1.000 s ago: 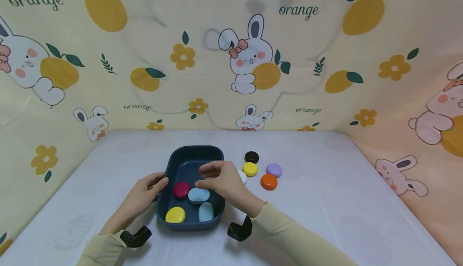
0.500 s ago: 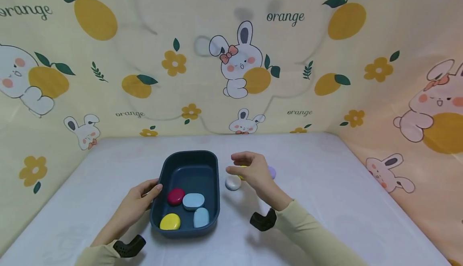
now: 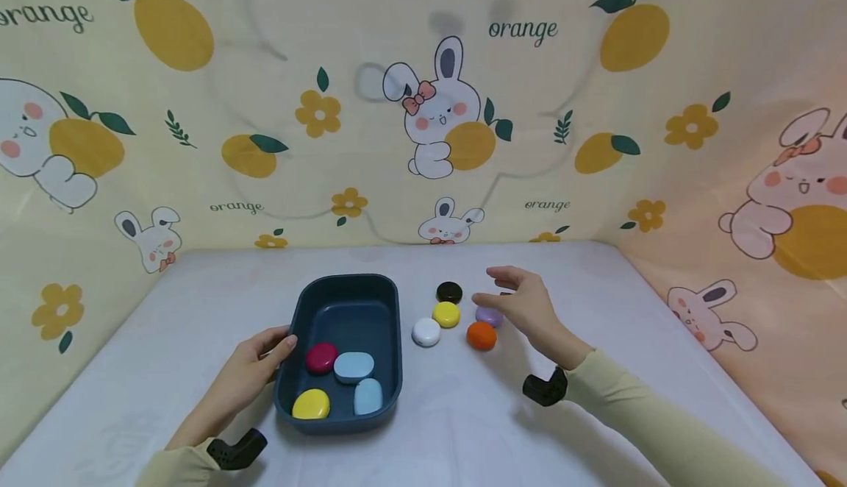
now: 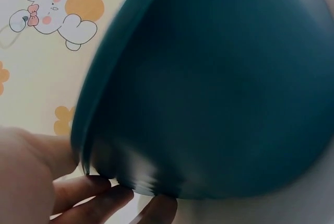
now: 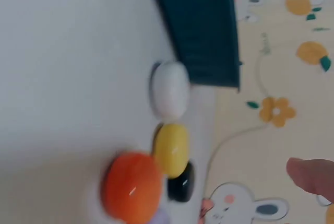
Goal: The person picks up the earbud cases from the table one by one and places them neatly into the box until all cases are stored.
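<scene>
Dark blue tray (image 3: 390,325), long axis running away from the person, holds four pebbles: red (image 3: 321,358), yellow (image 3: 311,404), two light blue. Five lie on the table right of the tray. Left hand (image 3: 248,369) grips the tray's left rim; right hand (image 3: 526,309), fingers loosely apart and empty, hovers over the purple pebble (image 3: 488,316).

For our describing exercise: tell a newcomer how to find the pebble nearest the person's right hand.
Start at the dark blue tray on the white table. Five pebbles lie to its right; the right hand hovers over the farthest one. It is the purple pebble, just behind the orange pebble.
</scene>
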A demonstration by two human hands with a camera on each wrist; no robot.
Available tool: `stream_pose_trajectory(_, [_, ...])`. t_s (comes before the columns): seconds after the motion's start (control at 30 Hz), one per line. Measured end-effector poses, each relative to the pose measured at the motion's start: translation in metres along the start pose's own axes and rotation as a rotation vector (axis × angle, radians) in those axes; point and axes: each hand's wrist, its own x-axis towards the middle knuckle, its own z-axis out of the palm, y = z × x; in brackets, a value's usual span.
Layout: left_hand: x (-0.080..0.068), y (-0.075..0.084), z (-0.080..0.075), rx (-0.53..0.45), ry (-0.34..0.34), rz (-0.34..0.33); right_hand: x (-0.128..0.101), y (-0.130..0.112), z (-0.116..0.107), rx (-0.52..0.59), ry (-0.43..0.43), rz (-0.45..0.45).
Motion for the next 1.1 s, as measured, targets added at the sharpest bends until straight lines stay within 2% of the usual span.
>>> stream_pose_trajectory(0.27, [-0.001,-0.001,0.002,-0.006,0.008,-0.013,0.012,0.023,-0.021,-0.092,-0.053,-0.073])
stream_pose_trajectory(0.47, [0.001,-0.001,0.002,0.005,0.014,-0.004,0.024,0.032,-0.038,-0.111,-0.141,-0.200])
stream_pose_trajectory(0.6, [-0.001,-0.001,0.001,0.008,0.020,-0.008,0.035,0.036,-0.045,-0.116,-0.236,-0.242])
stream_pose_trajectory(0.73, [-0.001,-0.001,0.000,0.011,0.022,-0.007,0.043,0.040,-0.049,-0.126,-0.327,-0.255])
stream_pose_trajectory(0.87, [0.001,-0.001,0.000,0.001,0.021,0.000,0.046,0.045,-0.050,-0.132,-0.378,-0.239])
stream_pose_trajectory(1.1, [-0.001,-0.001,0.001,-0.011,0.027,-0.008,0.052,0.058,-0.043,-0.118,-0.398,-0.228])
